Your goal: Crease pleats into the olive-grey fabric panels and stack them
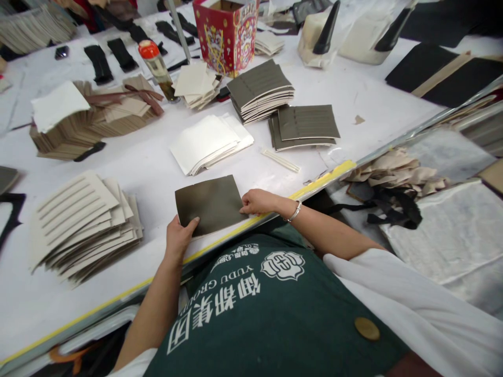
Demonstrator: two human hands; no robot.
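Right, both hands are on one dark olive sheet (210, 203), lying flat at the near edge of the white table (149, 162), just behind the yellow edge strip (322, 180). The left hand (178, 238) pinches the sheet's near left corner, thumb on top and fingers curled under the edge, closed on it. The right hand (259, 201) presses its fingertips down on the sheet's right edge, fingers bent and close together; it's touching, and whether it truly grips the sheet I cannot tell. A silver bracelet (294, 211) sits on that wrist.

Just beyond the sheet, a loose pile of white sheets (208, 142) fans out. Far right of that, two stacks of grey slotted pieces (261, 90), the lower one (304, 125) spread flatter. A thin pale strip (280, 160) lies between the white pile and the table edge. Near left, a thick fanned stack of cream slotted cards (84, 222). Far left, a tan stack (90, 118) with a white sheet on top. At the far middle, a red patterned box (226, 34) stands upright, with a bottle with a red cap (157, 68) tilted to its left.
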